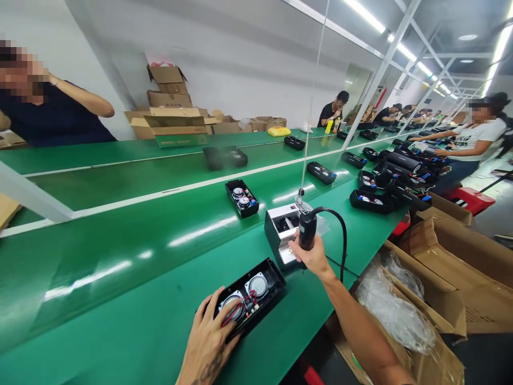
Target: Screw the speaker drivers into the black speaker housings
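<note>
A black speaker housing [262, 310] lies open-side up on the green bench, with two round speakers [256, 286] and red and black wires inside. My left hand [212, 331] grips its near left end, fingers reaching over the rim onto one speaker and the wires. In my right hand [315, 256] is a black electric screwdriver [308, 230], held upright with its cable curving away to the right. Its tip is hidden behind the hand, over the silver and black screw feeder [276, 235]. Past the feeder, another open housing [241, 198] with two speakers sits on the green belt.
Many black housings [372, 200] crowd the bench at right. Cardboard boxes [425, 299] with clear plastic bags stand beside the bench's right edge. A white post [36, 192] rises at left. Co-workers sit across the line; a person in a white shirt [473, 139] works at right.
</note>
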Demonstrator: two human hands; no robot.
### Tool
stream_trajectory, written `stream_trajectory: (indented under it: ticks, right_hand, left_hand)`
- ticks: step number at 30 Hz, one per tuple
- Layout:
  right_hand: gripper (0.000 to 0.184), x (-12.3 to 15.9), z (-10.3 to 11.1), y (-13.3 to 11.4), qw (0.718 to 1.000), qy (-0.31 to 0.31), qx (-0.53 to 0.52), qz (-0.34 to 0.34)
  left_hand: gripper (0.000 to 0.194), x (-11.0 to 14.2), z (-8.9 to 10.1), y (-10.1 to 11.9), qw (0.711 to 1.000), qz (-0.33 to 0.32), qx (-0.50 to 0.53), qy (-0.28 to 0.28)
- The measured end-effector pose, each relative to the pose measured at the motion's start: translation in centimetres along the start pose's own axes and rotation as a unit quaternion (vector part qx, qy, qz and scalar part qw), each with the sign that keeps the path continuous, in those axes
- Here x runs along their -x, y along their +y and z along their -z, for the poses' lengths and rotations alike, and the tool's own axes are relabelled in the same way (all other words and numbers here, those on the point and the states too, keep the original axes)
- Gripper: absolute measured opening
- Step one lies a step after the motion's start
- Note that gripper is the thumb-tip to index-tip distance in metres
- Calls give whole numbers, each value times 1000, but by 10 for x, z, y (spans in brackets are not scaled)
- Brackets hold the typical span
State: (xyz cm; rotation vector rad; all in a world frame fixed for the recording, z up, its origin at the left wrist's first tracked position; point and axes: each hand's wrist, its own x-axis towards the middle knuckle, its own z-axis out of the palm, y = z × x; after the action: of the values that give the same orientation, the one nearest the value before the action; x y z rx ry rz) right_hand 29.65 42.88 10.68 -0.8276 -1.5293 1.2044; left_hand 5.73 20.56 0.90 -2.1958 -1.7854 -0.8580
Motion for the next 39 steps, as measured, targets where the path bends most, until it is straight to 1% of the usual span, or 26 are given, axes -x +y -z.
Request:
stream_trajectory:
  ticks: [2, 3, 4, 6, 8, 10, 12, 15, 17, 20, 23, 25, 28, 31, 35, 39]
  right_hand:
    - [34, 11, -2, -7, 999, -25, -42, -14]
    - [35, 15, -2, -11, 998, -17, -64, -6]
    - [37, 16, -2, -15, 996, 6, -84, 16]
    - [38, 12, -1, -21, 990, 71, -101, 67]
    - [36, 1, 1, -24, 983, 130, -83, 99]
    - [34, -9, 1, -23, 980, 159, -46, 106]
    - [33, -16, 0, -19, 981, 166, -19, 98]
    - [35, -22, -2, -11, 984, 162, 7, 78]
    - [36, -24, -1, -8, 989, 134, 24, 54]
    - [38, -18, 0, -8, 998, 51, 29, 1]
    - [37, 3, -8, -13, 998, -30, -37, -33]
    - [37, 25, -21, -19, 992, -60, -110, -36]
    - [37, 56, -48, -30, 976, -79, -203, -7]
    - [34, 77, -77, -36, 962, -102, -252, 29]
    - [33, 89, -107, -31, 964, -141, -221, 31]
    - [35, 94, -119, -22, 970, -162, -179, 22]
  left_hand:
    - [6, 0, -1, 2, 1000, 19, 13, -2]
    - [8, 0, 0, 3, 1000, 24, 18, -2]
    - [9, -1, 1, 4, 999, 28, 20, -5]
    - [8, -3, 3, 4, 999, 26, 15, -20]
    - [8, -5, 6, 3, 999, 11, 1, -33]
    - [9, -6, 8, 2, 999, -7, -12, -37]
    - [10, -5, 7, 1, 999, -13, -12, -29]
    - [9, -3, 3, 2, 1000, 5, 8, -23]
    - [9, -1, 1, 3, 1000, 15, 15, -15]
    - [8, 0, -1, 4, 1000, 14, 8, -13]
    - [10, -1, 1, 5, 999, 25, 11, -27]
    - [13, -1, 3, 7, 999, 33, 12, -40]
    - [16, -2, 5, 11, 998, 39, 5, -58]
    - [15, -3, 7, 15, 997, 45, -1, -65]
    - [20, -3, 9, 17, 996, 46, -11, -76]
    - [16, 0, 5, 15, 997, 37, -19, -60]
